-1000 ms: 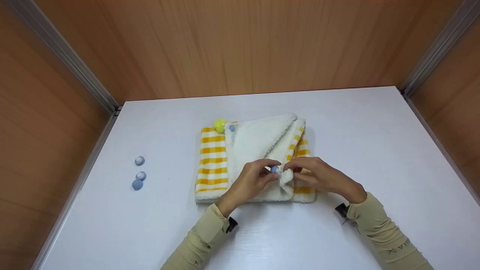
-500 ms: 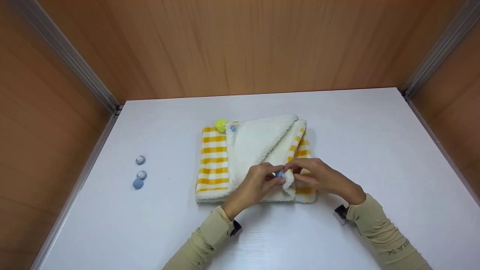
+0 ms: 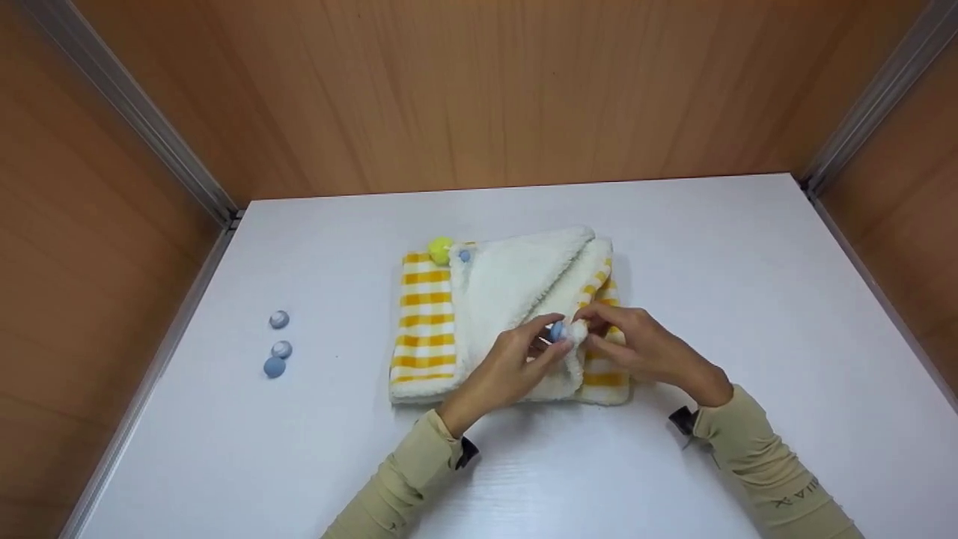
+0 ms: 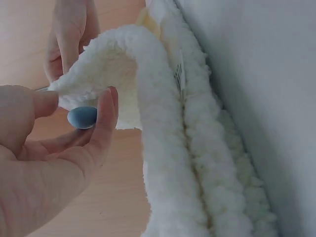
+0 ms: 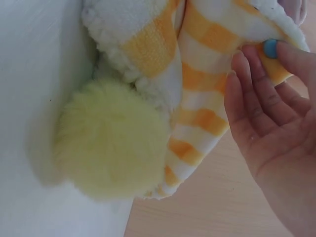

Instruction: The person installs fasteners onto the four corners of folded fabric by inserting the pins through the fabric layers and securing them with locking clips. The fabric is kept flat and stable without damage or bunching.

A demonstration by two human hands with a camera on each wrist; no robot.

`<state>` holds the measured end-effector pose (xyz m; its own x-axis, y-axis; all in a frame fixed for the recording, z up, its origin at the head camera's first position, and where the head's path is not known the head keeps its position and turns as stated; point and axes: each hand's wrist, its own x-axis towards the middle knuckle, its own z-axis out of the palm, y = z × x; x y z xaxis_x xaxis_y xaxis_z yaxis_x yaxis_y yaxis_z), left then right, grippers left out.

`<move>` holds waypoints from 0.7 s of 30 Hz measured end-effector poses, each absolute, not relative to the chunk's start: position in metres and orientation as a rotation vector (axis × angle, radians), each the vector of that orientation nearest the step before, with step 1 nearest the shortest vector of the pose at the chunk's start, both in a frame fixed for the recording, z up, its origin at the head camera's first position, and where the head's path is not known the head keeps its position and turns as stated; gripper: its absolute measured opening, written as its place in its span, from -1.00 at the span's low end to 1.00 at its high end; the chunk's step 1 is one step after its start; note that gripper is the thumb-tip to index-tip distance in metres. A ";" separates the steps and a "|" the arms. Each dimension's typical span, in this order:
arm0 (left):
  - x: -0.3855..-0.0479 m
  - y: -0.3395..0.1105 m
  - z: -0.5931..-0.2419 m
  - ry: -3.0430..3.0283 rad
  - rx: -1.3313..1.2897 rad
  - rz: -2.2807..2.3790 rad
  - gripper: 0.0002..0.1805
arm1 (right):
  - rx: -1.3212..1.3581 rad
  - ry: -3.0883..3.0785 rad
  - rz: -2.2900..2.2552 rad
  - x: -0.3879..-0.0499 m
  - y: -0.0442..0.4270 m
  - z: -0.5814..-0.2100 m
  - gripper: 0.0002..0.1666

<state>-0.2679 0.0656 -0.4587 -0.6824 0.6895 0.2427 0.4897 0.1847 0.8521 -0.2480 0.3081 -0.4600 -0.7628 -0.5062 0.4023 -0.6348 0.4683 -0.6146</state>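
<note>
1. On my head view, the blanket (image 3: 490,292) lies folded on the counter (image 3: 224,464), mostly white fleece up, with yellow-and-white checks at both sides. Its near right part is raised between the two hands.
2. I see the left hand (image 3: 503,369) with fingers clamped on a blue knob (image 3: 557,332) at the fleece side of that raised part.
3. The right hand (image 3: 650,349) pinches the raised cloth. My right wrist view shows its thumb on a blue piece (image 5: 270,48) at the checked side; I cannot tell whether that is the same knob.
4. At the blanket's far left, I have a pom-pom (image 3: 440,251) just beside a blue stud (image 3: 464,256) on the fleece.
5. Well to the left lie three caps: a white-ringed one (image 3: 279,320) apart, and another ringed one (image 3: 281,349) right by a plain blue one (image 3: 275,367).
6. Wood panels (image 3: 486,90) stand behind and at both sides.
</note>
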 end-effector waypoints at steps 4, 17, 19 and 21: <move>-0.266 0.065 -0.459 2.282 1.159 1.435 -0.23 | 1.006 -2.503 1.199 -0.250 0.305 -0.460 -0.75; -0.265 0.066 -0.465 2.431 1.313 1.317 -0.21 | 0.912 -2.403 1.167 -0.252 0.302 -0.462 -0.79; -0.266 0.066 -0.465 2.438 1.326 1.332 -0.24 | 0.903 -2.391 1.165 -0.251 0.303 -0.462 -0.76; -0.267 0.065 -0.465 2.437 1.319 1.349 -0.27 | 0.891 -2.389 1.167 -0.251 0.302 -0.462 -0.74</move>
<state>-0.2667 0.0652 -0.4647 -0.6324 0.7022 0.3270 0.6499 0.2513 0.7173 -0.2509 0.3024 -0.4621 -0.7472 -0.3885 0.5392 -0.6641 0.4669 -0.5839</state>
